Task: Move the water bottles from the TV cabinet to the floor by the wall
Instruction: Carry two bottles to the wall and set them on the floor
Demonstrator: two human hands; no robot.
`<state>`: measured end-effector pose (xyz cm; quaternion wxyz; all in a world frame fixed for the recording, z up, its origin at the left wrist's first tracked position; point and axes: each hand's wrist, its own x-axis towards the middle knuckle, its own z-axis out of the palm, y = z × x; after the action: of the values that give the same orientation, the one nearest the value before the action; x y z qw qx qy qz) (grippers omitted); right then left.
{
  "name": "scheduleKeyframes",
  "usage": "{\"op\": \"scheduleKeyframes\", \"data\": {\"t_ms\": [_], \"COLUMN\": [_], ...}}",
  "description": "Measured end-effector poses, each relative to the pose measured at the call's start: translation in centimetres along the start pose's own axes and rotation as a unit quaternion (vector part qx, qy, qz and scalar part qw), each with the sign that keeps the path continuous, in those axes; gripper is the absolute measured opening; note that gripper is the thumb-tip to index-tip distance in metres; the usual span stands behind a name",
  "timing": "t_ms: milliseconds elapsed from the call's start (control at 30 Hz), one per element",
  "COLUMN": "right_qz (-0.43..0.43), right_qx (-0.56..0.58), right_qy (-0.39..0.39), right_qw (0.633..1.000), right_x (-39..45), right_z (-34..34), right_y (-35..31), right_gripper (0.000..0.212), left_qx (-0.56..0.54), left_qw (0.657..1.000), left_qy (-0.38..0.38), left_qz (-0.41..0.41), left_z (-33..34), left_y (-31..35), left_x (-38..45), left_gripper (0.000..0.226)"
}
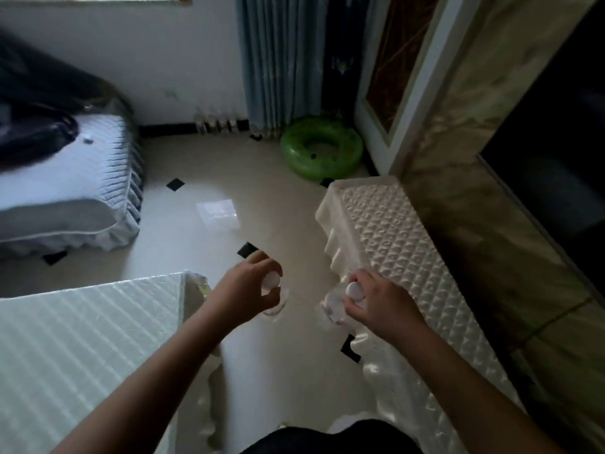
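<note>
We carry two water bottles — left hand [249,287] gripping one bottle [274,298], right hand [376,301] the other [337,306] — over the floor [262,208]; several bottles [217,124] already stand by the wall [147,60].

- You are standing in a room of a home, a living room or bedroom by its furniture.
- On your left a sofa [75,188] wears a quilted, frilled cover.
- On your right a low TV cabinet [409,244] is draped in a cream embossed cloth, with a dark screen [556,132] set against a marble-look wall panel [458,132] above it.
- Ahead, blue-grey curtains [278,60] hang to the floor beside a white wall [147,60].
- A green inflatable swim ring [322,149] lies on the pale tiled floor [196,231], which has small black diamond insets.
- A row of clear bottles [216,124] stands at the foot of the wall.
</note>
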<state>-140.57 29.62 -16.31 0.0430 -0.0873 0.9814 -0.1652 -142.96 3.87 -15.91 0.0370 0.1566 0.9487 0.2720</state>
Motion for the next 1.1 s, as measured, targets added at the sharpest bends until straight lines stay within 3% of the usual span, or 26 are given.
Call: {"op": "scheduleKeyframes", "data": {"t_ms": [300,600,800,1100], "right_qz": [-0.12,-0.187,-0.184,-0.192], "right_qx": [-0.006,-0.011,-0.031,-0.052], "right_qy": [-0.036,-0.058,-0.06,-0.068], "right_qw": [0.992,0.98,0.981,0.978], "right_x": [15.0,30.1,39.9,54.9], "right_z": [1.8,1.1,0.7,2.5], "right_y": [-2.9,-2.7,-4.1,-9.1], "right_gripper": [0.029,0.029,0.028,0.029], "left_qx": [0.023,0.041,0.07,0.092], "left_qw": [0.998,0.994,0.989,0.988], "left_qy": [0.007,0.038,0.09,0.085], "left_qz": [-0.054,-0.091,-0.094,-0.09], "left_z": [-3.0,-6.3,-8.6,-12.7], "left_y": [-8.4,-12.2,-16.0,-26.7], "left_x": [7.4,18.6,25.0,34.7], "left_gripper": [0.028,0.029,0.024,0.028]}}
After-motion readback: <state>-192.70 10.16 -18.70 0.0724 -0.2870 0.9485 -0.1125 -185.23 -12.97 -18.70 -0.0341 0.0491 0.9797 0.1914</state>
